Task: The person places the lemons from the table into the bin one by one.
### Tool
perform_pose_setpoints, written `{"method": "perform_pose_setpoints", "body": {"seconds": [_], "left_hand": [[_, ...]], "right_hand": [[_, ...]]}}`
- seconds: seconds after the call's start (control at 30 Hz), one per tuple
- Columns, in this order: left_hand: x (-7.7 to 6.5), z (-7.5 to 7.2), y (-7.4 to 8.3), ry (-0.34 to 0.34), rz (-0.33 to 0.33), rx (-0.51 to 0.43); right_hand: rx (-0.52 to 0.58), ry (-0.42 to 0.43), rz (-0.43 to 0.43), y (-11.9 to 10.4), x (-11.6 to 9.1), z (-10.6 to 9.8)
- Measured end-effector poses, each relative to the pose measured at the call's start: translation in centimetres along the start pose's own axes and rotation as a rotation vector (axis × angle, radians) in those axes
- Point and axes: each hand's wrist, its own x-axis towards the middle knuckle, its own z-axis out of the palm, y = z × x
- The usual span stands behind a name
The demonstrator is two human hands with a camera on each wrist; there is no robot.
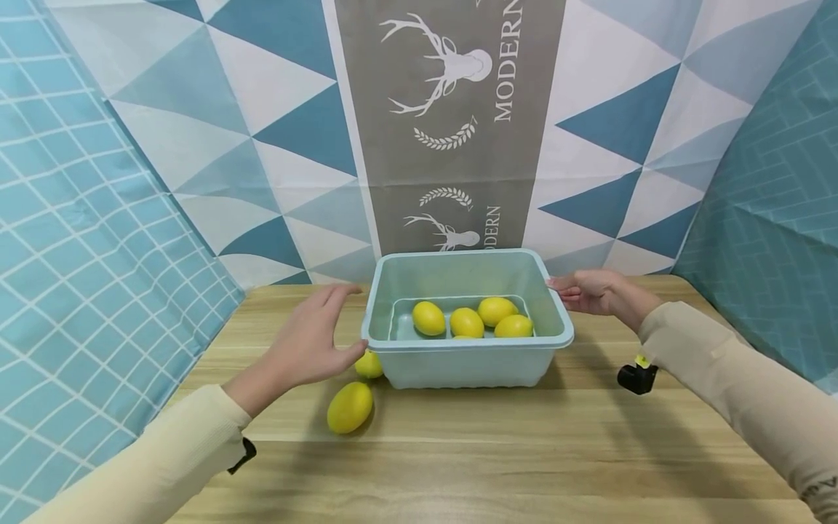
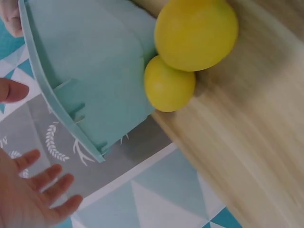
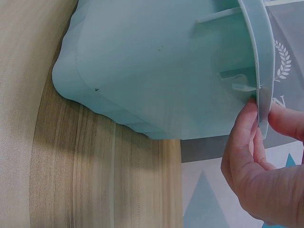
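A pale blue plastic bin [image 1: 465, 367] sits on the wooden table with several yellow lemons [image 1: 467, 322] inside. My right hand [image 1: 592, 293] pinches the rim at its right end; in the right wrist view the thumb lies on one side of the rim [image 3: 264, 57] and the fingers on the other. By the bin's left side is my left hand [image 1: 308, 336], its thumb and fingers spread apart, holding nothing. In the left wrist view its fingers [image 2: 57, 192] are clear of the rim. Below that hand, one lemon [image 1: 350, 407] and another behind it [image 1: 369, 365] lie outside the bin.
A patterned cloth backdrop [image 1: 452, 160] stands right behind the bin, at the table's [image 1: 458, 466] far edge. Tiled-pattern sheets [image 1: 85, 218] close off the left and right sides. A small black piece with a yellow part [image 1: 637, 378] shows under the right sleeve.
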Motion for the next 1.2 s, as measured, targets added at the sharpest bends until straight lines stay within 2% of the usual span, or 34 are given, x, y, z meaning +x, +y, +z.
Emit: {"method": "perform_pose_setpoints", "body": {"seconds": [0.17,0.37,0.53,0.8,1.07,1.2], "left_hand": [[-1.1,0.3,0.1,0.043,-0.070,0.061],[-2.5,1.1,0.5,0.010,-0.159,0.125],[-3.6,2.0,0.5,-0.063,-0.213,0.160],[-4.6,3.5,0.8,-0.218,-0.229,0.235],[-5.1,4.8,1.2,-0.316,-0.266,0.236],[-5.3,5.4,1.3,-0.339,-0.285,0.195]], "right_hand": [[0.008,-0.006,-0.001,-0.3,-0.1,0.0],[0.008,0.003,0.011,-0.2,-0.2,0.1],[0.006,-0.001,0.012,0.0,-0.1,0.2],[0.016,0.008,0.012,0.3,-0.1,0.1],[0.019,0.013,-0.003,0.3,0.1,0.2],[0.027,0.009,-0.002,0.2,0.0,0.2]]}}
